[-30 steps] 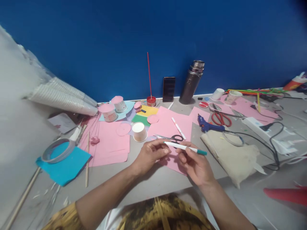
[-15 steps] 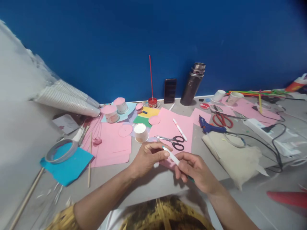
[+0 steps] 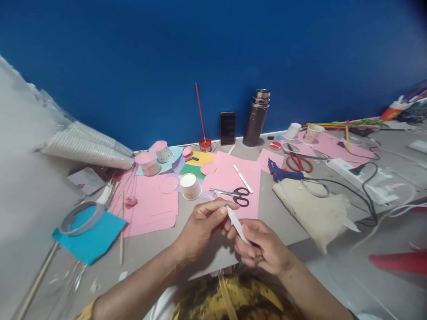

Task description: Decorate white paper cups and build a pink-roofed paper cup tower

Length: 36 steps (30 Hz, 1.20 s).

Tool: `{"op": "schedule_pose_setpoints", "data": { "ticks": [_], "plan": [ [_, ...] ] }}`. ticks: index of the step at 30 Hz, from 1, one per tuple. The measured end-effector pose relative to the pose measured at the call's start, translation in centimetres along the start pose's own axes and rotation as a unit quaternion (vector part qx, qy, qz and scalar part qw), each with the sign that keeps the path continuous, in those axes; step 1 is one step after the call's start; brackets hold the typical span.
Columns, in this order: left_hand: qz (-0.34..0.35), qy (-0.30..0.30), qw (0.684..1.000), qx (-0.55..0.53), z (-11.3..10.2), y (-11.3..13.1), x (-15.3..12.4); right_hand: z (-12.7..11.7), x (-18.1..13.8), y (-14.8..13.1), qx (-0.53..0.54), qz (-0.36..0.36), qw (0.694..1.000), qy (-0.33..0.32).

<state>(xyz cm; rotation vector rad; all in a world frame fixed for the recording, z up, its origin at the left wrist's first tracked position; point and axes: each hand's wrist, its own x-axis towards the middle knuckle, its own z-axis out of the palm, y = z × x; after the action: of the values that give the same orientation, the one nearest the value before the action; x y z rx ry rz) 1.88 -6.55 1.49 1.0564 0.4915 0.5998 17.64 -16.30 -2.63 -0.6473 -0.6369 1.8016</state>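
My left hand (image 3: 207, 224) pinches the teal-tipped end of a white marker pen (image 3: 238, 226) between thumb and fingertips. The barrel slants down to the right into my right hand (image 3: 265, 246), whose thumb and fingers are closed around its lower part. Both hands are just above the near edge of the table. Beyond them lie black-handled scissors (image 3: 242, 194) and another white marker (image 3: 243, 178) on pink paper (image 3: 230, 166). A white paper cup (image 3: 191, 186) stands upside down to the left of the scissors.
Left are a tape roll (image 3: 82, 218) on blue paper, a wooden stick (image 3: 122, 235) and stacked cups (image 3: 90, 146). At the back stand a phone (image 3: 227, 129) and a flask (image 3: 256, 120). A glue gun (image 3: 283, 171), red-handled scissors (image 3: 299, 163) and a corded power strip (image 3: 360, 180) lie right.
The view has shifted slightly, so the table things appear further left. My right hand has turned around the marker, showing more of its white barrel. My left hand keeps its pinch.
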Motion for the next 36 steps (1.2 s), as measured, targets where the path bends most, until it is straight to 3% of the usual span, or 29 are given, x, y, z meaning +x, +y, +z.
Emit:
{"op": "schedule_pose_setpoints", "data": {
  "ticks": [6,9,11,15,18,22,24,26,31,36],
  "plan": [
    [0.017,0.04,0.999,-0.009,0.3,-0.7,-1.0,0.0,-0.1,0.7,-0.004,0.004,1.0,-0.014],
    [0.072,0.106,0.99,0.066,0.1,-0.8,-1.3,0.1,-0.4,0.5,-0.119,-0.031,0.992,0.028],
    [0.105,0.141,0.975,0.133,-0.1,-0.6,-1.6,0.3,-0.8,-0.1,-0.263,-0.071,0.959,0.078],
    [0.137,0.133,0.949,0.249,-0.6,0.2,-2.2,0.9,-1.6,-1.6,-0.494,-0.125,0.851,0.127],
    [0.21,0.123,0.885,0.396,-1.4,0.5,-2.3,1.1,-1.7,-2.0,-0.552,-0.134,0.811,0.143],
    [0.344,0.08,0.728,0.587,-2.7,0.3,-1.9,1.0,-1.4,-1.9,-0.588,-0.147,0.781,0.153],
    [0.37,0.076,0.648,0.661,-3.0,0.0,-1.6,0.9,-1.3,-1.9,-0.597,-0.145,0.773,0.156],
    [0.362,0.081,0.59,0.717,-3.1,-0.2,-1.4,0.9,-1.2,-1.8,-0.602,-0.138,0.77,0.16],
    [0.347,0.11,0.534,0.763,-2.8,-0.7,-1.2,1.0,-0.9,-1.4,-0.6,-0.149,0.768,0.168],
    [0.36,0.138,0.522,0.761,-2.6,-1.1,-0.8,1.2,-0.5,-0.2,-0.586,-0.183,0.767,0.185]
  ]
}}
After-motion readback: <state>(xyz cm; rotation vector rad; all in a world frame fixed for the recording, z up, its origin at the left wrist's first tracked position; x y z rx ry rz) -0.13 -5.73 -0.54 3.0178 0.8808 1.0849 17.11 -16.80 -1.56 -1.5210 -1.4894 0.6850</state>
